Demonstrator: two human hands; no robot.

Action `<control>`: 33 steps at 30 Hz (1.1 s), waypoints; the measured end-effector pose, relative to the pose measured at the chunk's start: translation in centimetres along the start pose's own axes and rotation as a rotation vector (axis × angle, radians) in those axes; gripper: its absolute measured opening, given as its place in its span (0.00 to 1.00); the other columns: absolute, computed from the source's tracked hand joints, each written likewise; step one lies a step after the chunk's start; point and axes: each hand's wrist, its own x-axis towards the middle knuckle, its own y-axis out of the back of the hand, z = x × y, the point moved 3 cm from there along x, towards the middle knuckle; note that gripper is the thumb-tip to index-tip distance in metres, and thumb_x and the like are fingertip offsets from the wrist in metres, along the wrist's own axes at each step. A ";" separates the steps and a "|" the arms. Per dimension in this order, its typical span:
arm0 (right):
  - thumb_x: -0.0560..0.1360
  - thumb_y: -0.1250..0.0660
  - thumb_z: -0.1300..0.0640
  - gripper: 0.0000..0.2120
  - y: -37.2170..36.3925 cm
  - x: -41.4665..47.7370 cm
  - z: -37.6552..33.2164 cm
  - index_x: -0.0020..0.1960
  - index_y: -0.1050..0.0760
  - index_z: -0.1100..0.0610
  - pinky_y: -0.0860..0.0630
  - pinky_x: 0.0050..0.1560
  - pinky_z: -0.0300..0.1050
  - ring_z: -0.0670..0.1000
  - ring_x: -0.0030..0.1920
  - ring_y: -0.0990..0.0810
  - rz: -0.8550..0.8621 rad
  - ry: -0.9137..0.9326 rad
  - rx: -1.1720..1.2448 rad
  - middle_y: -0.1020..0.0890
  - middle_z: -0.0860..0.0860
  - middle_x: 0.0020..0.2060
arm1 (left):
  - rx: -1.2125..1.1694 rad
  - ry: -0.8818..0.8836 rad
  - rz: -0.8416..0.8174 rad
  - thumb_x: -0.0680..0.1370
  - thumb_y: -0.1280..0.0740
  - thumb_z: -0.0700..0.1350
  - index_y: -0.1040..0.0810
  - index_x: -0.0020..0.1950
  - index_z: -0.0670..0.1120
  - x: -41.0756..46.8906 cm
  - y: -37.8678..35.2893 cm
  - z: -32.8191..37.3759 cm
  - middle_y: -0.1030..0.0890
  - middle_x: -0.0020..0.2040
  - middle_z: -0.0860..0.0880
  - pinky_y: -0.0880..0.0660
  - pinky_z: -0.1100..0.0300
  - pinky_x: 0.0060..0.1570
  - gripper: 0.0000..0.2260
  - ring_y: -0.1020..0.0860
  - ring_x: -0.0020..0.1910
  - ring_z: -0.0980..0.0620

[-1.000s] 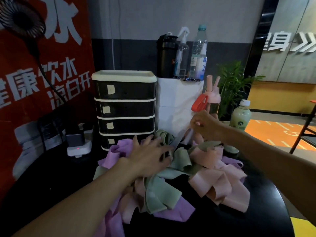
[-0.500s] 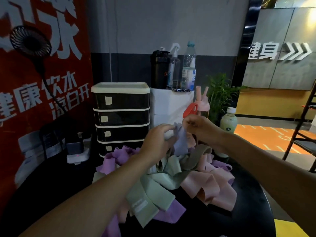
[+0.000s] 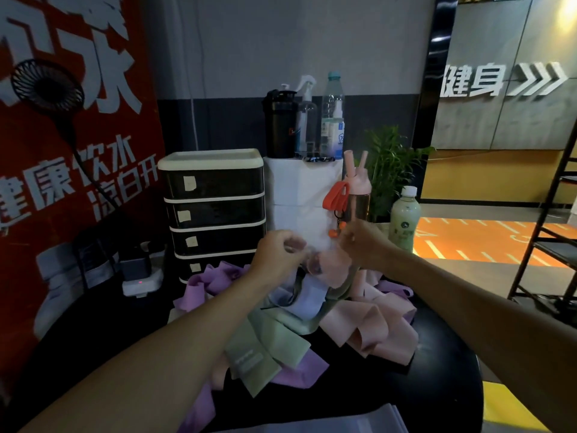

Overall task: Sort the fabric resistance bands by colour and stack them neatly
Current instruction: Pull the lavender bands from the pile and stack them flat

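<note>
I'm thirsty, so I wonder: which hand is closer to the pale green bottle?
Right. The right hand is just left of the pale green bottle; the left hand is farther left, beyond it.

Your left hand (image 3: 278, 257) leaves the pile of bands (image 3: 271, 342) and rises beside your right hand (image 3: 363, 242). Together they now pinch the pale blue band (image 3: 307, 300) higher, a green band (image 3: 342, 292) dangling with it.

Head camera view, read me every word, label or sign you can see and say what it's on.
"健康饮水" "凉白开": red banner, first character cut off.
Banner's large top character: cropped.
"健身" plus three chevrons: grey wall sign.
Drawer stickers: nothing legible.
Bottle labels, green band's tag: too blurred.
</note>
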 end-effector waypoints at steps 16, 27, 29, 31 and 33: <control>0.72 0.32 0.58 0.07 -5.1 -2.9 -0.7 0.49 0.20 0.53 0.36 0.51 0.41 0.52 0.50 0.26 -0.117 0.158 -0.003 0.27 0.42 0.40 | 0.440 -0.074 -0.379 0.73 0.30 0.54 0.17 0.42 0.45 -3.1 -0.2 -4.4 0.17 0.40 0.46 0.24 0.52 0.44 0.12 0.19 0.42 0.48; 0.66 0.34 0.49 0.09 -5.1 -2.9 -1.4 0.47 0.25 0.44 0.25 0.56 0.59 0.54 0.52 0.23 -0.128 0.114 0.137 0.21 0.47 0.48 | 0.359 -0.161 -0.028 0.75 0.31 0.32 0.17 0.52 0.40 -1.5 2.3 -3.0 0.15 0.47 0.46 0.22 0.58 0.53 0.09 0.18 0.48 0.49; 0.69 0.31 0.51 0.15 -4.7 -2.5 -1.7 0.55 0.25 0.47 0.26 0.58 0.57 0.53 0.53 0.24 -0.075 0.118 0.182 0.21 0.48 0.52 | 0.325 -0.227 0.028 0.76 0.29 0.34 0.16 0.51 0.41 -0.8 3.4 -0.9 0.15 0.45 0.47 0.23 0.66 0.49 0.06 0.18 0.45 0.53; 0.73 0.29 0.53 0.24 -3.7 -2.2 -2.6 0.68 0.30 0.52 0.28 0.61 0.51 0.50 0.58 0.26 -0.015 0.129 0.293 0.25 0.46 0.57 | 0.285 -0.286 0.058 0.75 0.29 0.35 0.16 0.50 0.42 -0.2 4.5 1.6 0.16 0.43 0.49 0.25 0.70 0.46 0.06 0.19 0.43 0.56; 0.75 0.29 0.54 0.24 -2.2 -1.7 -3.9 0.69 0.30 0.57 0.28 0.59 0.47 0.47 0.59 0.27 0.032 0.178 0.374 0.25 0.47 0.58 | 0.270 -0.362 0.075 0.75 0.28 0.35 0.16 0.49 0.43 0.3 5.5 4.2 0.17 0.43 0.51 0.24 0.68 0.46 0.06 0.20 0.42 0.58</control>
